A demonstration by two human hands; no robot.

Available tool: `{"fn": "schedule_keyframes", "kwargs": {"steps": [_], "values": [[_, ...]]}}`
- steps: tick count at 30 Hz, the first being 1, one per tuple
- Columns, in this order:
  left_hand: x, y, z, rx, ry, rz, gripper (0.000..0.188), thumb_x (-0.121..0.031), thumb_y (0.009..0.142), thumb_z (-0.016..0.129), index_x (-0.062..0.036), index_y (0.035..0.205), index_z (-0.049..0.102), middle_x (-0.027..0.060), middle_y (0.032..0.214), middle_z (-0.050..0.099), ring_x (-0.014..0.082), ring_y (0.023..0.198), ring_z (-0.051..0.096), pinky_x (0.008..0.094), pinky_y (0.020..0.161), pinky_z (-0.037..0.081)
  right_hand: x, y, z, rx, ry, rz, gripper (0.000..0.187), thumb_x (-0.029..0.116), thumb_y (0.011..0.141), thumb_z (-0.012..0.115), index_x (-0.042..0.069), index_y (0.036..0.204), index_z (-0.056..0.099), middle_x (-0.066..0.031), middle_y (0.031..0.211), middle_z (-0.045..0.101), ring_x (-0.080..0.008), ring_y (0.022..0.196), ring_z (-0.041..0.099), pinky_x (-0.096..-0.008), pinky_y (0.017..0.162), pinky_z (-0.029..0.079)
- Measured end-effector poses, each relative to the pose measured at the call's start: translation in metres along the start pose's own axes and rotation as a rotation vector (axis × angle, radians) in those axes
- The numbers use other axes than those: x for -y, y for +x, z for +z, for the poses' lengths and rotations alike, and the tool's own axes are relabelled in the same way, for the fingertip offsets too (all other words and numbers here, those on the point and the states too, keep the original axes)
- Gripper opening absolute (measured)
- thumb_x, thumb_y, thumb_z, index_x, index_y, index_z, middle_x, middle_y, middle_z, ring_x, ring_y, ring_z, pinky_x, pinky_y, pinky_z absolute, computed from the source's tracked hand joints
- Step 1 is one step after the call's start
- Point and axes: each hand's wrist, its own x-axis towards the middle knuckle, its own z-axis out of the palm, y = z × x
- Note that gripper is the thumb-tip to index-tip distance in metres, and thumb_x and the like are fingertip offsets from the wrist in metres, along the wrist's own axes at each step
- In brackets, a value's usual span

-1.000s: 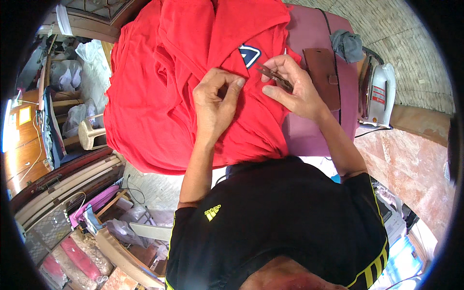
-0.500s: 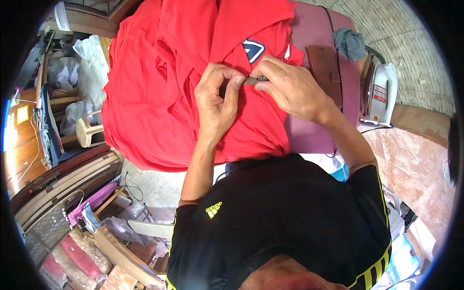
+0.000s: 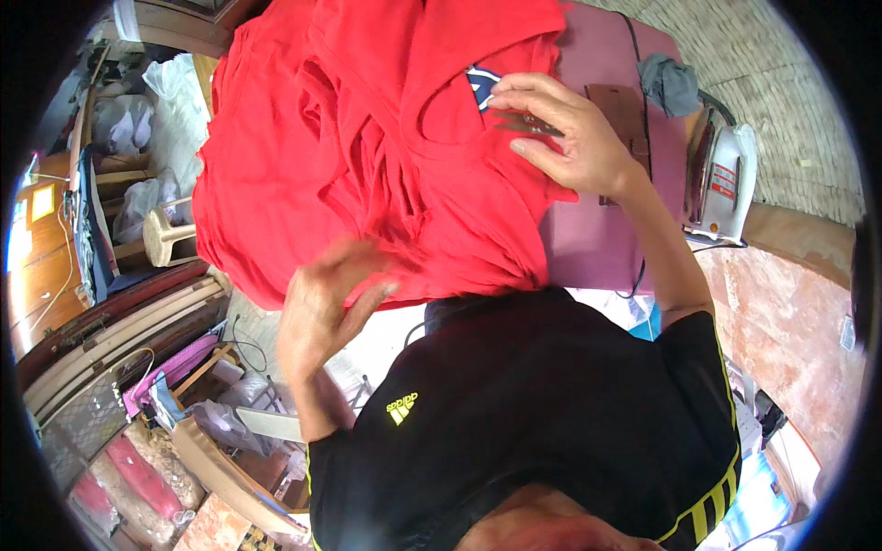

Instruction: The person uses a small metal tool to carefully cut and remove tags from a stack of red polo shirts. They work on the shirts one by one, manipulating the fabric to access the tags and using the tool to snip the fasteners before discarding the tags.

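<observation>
Over red cloth [image 3: 266, 174], right fingers [image 3: 533, 101] hold partly hidden dark snips [image 3: 533, 125], while blurred left fingers [image 3: 349, 257] stand apart.

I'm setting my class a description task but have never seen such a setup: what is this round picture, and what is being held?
There is no machine, just a bare-handed person. A fisheye camera on their head looks down, so straight edges bend. A rumpled red cloth lies on a mauve surface, with a brown case and grey cloth to the right. The right hand holds a small dark tool. The left hand, blurred, is near the red cloth's lower edge, thumb and fingers apart.
</observation>
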Motion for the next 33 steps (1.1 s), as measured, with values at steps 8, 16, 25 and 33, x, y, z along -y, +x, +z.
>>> {"fn": "schedule_keyframes", "kwargs": {"steps": [8, 16, 25, 33], "values": [[-0.015, 0.096, 0.045, -0.308, -0.035, 0.048, 0.021, -0.002, 0.077, 0.074, -0.0052, 0.098, 0.071, 0.0069, 0.101, 0.068, 0.0319, 0.093, 0.065, 0.0406, 0.074, 0.052, 0.004, 0.005, -0.005, 0.074, -0.119, -0.069, 0.025, -0.009, 0.076, 0.068, 0.001, 0.098, 0.065, -0.0089, 0.093, 0.061, -0.0213, 0.082, 0.066, -0.0312, 0.07, 0.054], [0.0, 0.074, 0.065, -0.447, 0.05, 0.318, 0.025, 0.006, 0.067, 0.074, -0.0069, 0.089, 0.071, 0.0041, 0.096, 0.069, 0.0251, 0.085, 0.058, 0.0366, 0.077, 0.047, 0.013, -0.043, 0.023, -0.045, -0.284, -0.239, 0.038, -0.011, 0.062, 0.071, 0.006, 0.096, 0.07, -0.0039, 0.092, 0.061, -0.0179, 0.071, 0.065, -0.0304, 0.059, 0.053], [-0.014, 0.073, 0.09, -0.595, -0.082, 0.249, 0.034, -0.011, 0.069, 0.087, -0.0084, 0.1, 0.074, 0.0052, 0.085, 0.066, 0.023, 0.078, 0.058, 0.0344, 0.073, 0.047, 0.013, -0.055, 0.037, -0.145, 0.003, -0.073, 0.032, -0.006, 0.072, 0.07, 0.003, 0.102, 0.068, -0.0082, 0.1, 0.063, -0.0208, 0.083, 0.068, -0.0299, 0.069, 0.055], [-0.009, 0.08, 0.112, -0.73, 0.026, 0.28, 0.017, -0.008, 0.075, 0.08, -0.0095, 0.091, 0.073, 0.0022, 0.077, 0.061, 0.0229, 0.07, 0.057, 0.0362, 0.063, 0.039, 0.043, -0.051, 0.023, -0.071, 0.141, 0.196, 0.035, 0.004, 0.084, 0.072, 0.004, 0.116, 0.058, -0.0113, 0.104, 0.064, -0.0262, 0.094, 0.068, -0.0362, 0.08, 0.055]]}}
